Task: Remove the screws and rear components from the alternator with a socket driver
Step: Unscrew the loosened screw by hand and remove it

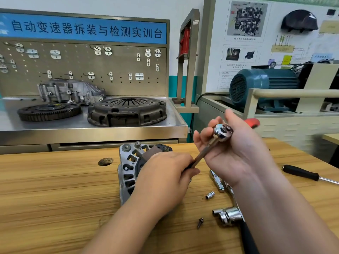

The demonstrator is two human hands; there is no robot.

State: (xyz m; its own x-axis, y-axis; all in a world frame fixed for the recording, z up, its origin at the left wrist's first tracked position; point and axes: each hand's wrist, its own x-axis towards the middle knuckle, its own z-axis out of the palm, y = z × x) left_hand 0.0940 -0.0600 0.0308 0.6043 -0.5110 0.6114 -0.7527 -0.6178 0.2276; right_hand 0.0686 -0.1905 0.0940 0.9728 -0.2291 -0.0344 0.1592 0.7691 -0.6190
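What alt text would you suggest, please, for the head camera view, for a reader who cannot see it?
A person's left hand and right hand hold a socket driver slanted over an alternator on a wooden workbench. A loose screw, a small socket and a black-handled screwdriver lie nearby.

We can read only one sign in full. At about ten o'clock a blue banner (pixel 86 29) runs across the top of the pegboard (pixel 82 70). It carries white characters: 自动变速器拆装与检测实训台 (thirteen of them, in a single row).

At about one o'clock a wall poster with a machine diagram (pixel 246 21) and a smaller poster with two photos (pixel 240 55) each have a caption line, too blurred for us to read. We cannot make out the print on the yellow label (pixel 286 59) at two o'clock. The yellowish marks on the toothed wheel (pixel 48 111) at nine o'clock are also unreadable.
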